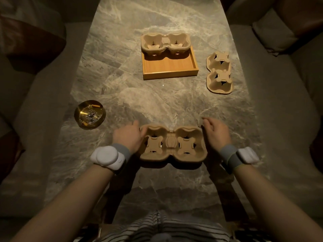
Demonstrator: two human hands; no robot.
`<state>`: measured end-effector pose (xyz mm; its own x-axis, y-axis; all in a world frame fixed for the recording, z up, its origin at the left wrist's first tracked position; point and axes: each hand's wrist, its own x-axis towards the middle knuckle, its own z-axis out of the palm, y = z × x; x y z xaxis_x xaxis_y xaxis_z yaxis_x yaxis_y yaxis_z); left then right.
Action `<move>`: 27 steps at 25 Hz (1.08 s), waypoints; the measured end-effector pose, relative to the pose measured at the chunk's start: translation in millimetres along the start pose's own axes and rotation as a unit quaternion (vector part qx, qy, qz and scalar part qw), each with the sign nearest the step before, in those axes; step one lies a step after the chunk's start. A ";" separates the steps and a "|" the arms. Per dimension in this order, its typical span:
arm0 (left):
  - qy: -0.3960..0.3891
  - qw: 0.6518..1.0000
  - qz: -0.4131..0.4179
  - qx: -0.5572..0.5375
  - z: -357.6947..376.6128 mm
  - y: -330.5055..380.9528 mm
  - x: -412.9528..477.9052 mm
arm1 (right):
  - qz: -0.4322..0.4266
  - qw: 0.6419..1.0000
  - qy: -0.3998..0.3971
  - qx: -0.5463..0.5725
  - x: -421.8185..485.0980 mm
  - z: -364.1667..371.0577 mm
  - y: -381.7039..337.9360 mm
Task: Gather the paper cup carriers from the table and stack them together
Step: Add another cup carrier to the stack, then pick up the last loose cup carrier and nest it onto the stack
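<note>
While both hands, left hand [129, 137] and right hand [216, 135], grip its ends, the tan moulded-pulp two-cup carrier [173, 145] lies crosswise, cups upward, at lower centre on the grey marble table [122, 67] between dim sofas [279, 95].

Marble table [122, 81]; wooden tray [170, 69] far centre; brass ashtray [90, 114] with butts, left edge; sofa cushions [272, 34] both sides.

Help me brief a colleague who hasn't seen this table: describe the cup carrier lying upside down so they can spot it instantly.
Start from the wooden tray in the far middle of the marble table. Look just to its right, near the table's right edge: an upside-down carrier lies there alone on the bare marble. Unlike the other two carriers, its cup wells bulge upward as domes and it runs lengthwise, away from the person.
</note>
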<state>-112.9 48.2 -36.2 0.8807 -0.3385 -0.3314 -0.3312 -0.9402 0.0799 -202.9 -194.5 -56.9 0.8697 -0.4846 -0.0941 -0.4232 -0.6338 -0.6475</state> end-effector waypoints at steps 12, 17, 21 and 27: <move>-0.114 0.958 0.035 -0.260 -33.8 213.3 182.6 | 0.238 0.970 0.011 0.039 173.5 -63.2 52.5; -0.129 0.939 -0.001 -0.320 -24.7 257.8 213.7 | 0.270 0.960 -0.014 0.075 209.0 -57.7 67.7; -0.135 0.929 -0.038 -0.344 -20.0 268.5 234.1 | 0.253 0.964 -0.004 0.083 222.5 -51.2 79.2; -0.247 0.785 -0.130 -0.553 -13.0 257.5 241.6 | 0.324 0.891 0.016 0.318 215.6 -52.7 82.6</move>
<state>19.0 -276.1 -83.5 0.5406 -0.3292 -0.7742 0.5757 -0.5264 0.6257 -63.8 -383.2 -90.8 0.4840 -0.6472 -0.5889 -0.5951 0.2499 -0.7638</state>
